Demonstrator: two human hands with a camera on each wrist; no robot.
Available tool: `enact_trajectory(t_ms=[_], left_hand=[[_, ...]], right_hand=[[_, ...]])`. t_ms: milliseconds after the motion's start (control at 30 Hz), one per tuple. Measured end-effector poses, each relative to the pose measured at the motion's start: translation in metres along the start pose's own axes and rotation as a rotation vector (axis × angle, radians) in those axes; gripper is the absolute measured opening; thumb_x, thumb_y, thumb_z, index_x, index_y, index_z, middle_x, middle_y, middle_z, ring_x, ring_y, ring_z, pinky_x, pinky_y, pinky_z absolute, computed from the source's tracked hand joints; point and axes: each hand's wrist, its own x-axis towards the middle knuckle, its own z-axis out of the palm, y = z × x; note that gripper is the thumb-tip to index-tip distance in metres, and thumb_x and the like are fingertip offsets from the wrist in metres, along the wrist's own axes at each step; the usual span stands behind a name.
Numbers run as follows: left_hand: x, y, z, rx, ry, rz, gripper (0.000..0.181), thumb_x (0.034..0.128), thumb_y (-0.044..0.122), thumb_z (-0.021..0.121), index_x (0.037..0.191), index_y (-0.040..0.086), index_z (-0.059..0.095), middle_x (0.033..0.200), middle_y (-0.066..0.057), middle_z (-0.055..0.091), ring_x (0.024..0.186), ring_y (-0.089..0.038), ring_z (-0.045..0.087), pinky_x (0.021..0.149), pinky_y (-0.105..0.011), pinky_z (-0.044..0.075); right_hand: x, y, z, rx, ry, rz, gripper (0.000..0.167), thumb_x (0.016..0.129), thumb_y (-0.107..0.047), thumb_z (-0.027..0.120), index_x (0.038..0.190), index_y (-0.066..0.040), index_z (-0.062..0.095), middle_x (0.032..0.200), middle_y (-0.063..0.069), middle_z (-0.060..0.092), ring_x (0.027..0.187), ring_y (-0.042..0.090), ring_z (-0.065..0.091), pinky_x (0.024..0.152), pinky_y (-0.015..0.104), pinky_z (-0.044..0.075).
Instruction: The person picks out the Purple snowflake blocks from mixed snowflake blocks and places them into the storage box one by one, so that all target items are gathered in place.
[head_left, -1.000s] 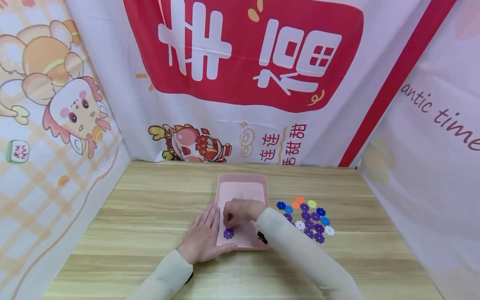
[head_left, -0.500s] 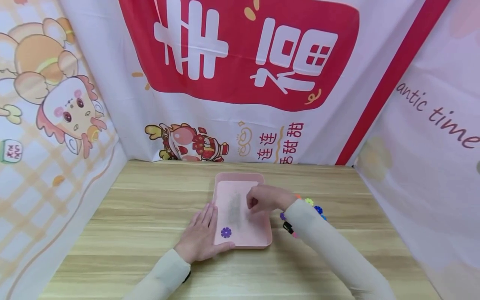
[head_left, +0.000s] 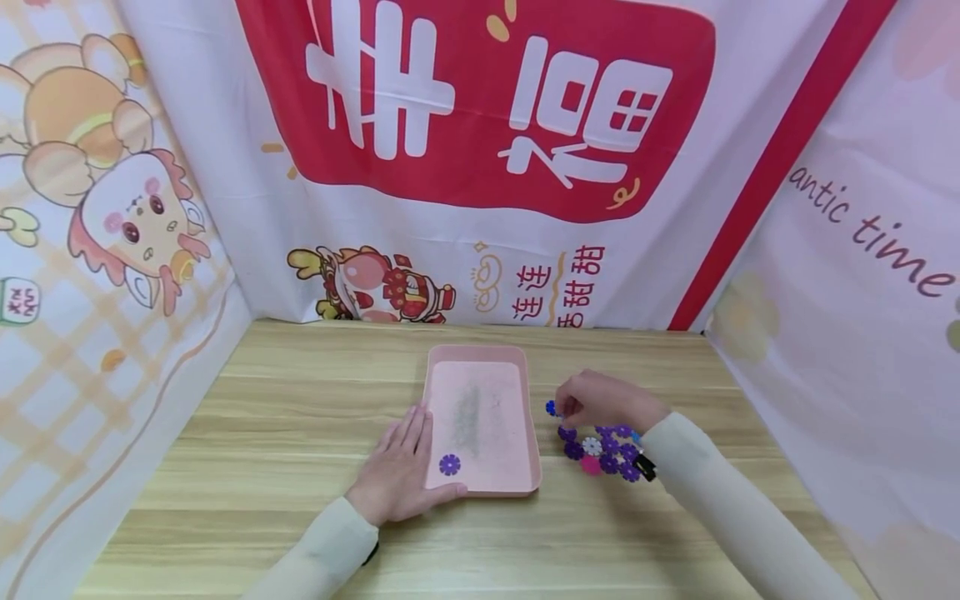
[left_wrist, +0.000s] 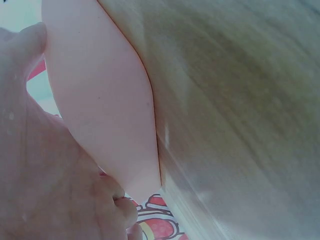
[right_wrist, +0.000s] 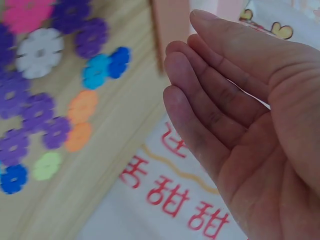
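A pink tray [head_left: 517, 492] stands on the table, with one purple snowflake disc [head_left: 450, 464] lying in its near left corner. My left hand [head_left: 399, 475] rests against the tray's left side, fingers extended and thumb along the near rim; the left wrist view shows this hand [left_wrist: 60, 160] against the pink wall. Over the heap to the right of the tray hovers my right hand [head_left: 603, 400], partly covering the discs. In the right wrist view, that hand [right_wrist: 235, 110] has loosely bent fingers and nothing between them. Purple discs [right_wrist: 37, 112], a white disc [right_wrist: 40, 52] and orange discs [right_wrist: 82, 106] lie beside it.
A pink disc [head_left: 591, 464] lies at the near side of the heap, and a blue disc [head_left: 551, 407] nearest the tray. The wood-grain table [head_left: 315, 375] is bounded by printed cloth [head_left: 480, 283] at the back and on both sides.
My right hand has left the purple disc in the tray and moved right, past the tray's rim, to above the heap of discs. My left hand has stayed at the tray.
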Motion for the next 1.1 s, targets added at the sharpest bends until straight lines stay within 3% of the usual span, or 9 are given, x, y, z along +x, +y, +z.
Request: enact_trajectory(t_ms=[200, 400, 600, 800, 1100], left_hand=[[0.0, 0.0, -0.002, -0.007, -0.004, -0.006, 0.122, 0.0875, 0.083, 0.055, 0.164, -0.004, 0.016, 0.174, -0.025, 0.013, 0.163, -0.041, 0.016, 0.133, -0.058, 0.021], [0.002, 0.0, -0.002, -0.024, -0.018, -0.013, 0.122, 0.0877, 0.082, 0.055, 0.165, -0.003, 0.016, 0.174, -0.024, 0.012, 0.164, -0.041, 0.014, 0.134, -0.058, 0.02], [0.001, 0.0, -0.001, -0.017, -0.016, -0.008, 0.122, 0.0879, 0.083, 0.055, 0.165, -0.003, 0.016, 0.174, -0.024, 0.012, 0.164, -0.041, 0.014, 0.133, -0.058, 0.02], [0.0, -0.001, 0.0, -0.013, -0.019, -0.009, 0.122, 0.0878, 0.084, 0.054, 0.165, -0.003, 0.016, 0.175, -0.024, 0.011, 0.164, -0.041, 0.014, 0.134, -0.057, 0.02], [0.0, -0.001, 0.0, -0.021, 0.004, 0.001, 0.121, 0.0874, 0.082, 0.057, 0.164, -0.004, 0.018, 0.174, -0.026, 0.015, 0.163, -0.042, 0.016, 0.133, -0.058, 0.021]], right_hand=[[-0.012, 0.016, 0.018, 0.031, 0.001, 0.046, 0.01, 0.092, -0.012, 0.079, 0.102, -0.014, 0.077, 0.089, -0.009, 0.073, 0.079, 0.005, 0.064, 0.074, 0.021, 0.058], [-0.013, 0.026, 0.039, 0.037, 0.025, -0.024, 0.012, 0.089, -0.01, 0.082, 0.099, -0.008, 0.075, 0.091, 0.0, 0.076, 0.08, 0.002, 0.065, 0.072, 0.02, 0.058], [-0.009, 0.03, 0.052, 0.05, 0.028, 0.013, 0.017, 0.086, -0.013, 0.085, 0.1, -0.009, 0.076, 0.093, 0.001, 0.076, 0.08, 0.003, 0.064, 0.072, 0.02, 0.058], [-0.002, 0.032, 0.058, 0.004, 0.032, 0.023, 0.017, 0.083, -0.016, 0.088, 0.092, -0.012, 0.074, 0.087, -0.002, 0.074, 0.076, 0.002, 0.061, 0.069, 0.02, 0.056], [0.006, 0.028, 0.055, 0.012, -0.009, 0.148, 0.021, 0.081, -0.021, 0.091, 0.092, -0.016, 0.073, 0.085, -0.006, 0.072, 0.077, 0.006, 0.062, 0.073, 0.025, 0.058]])
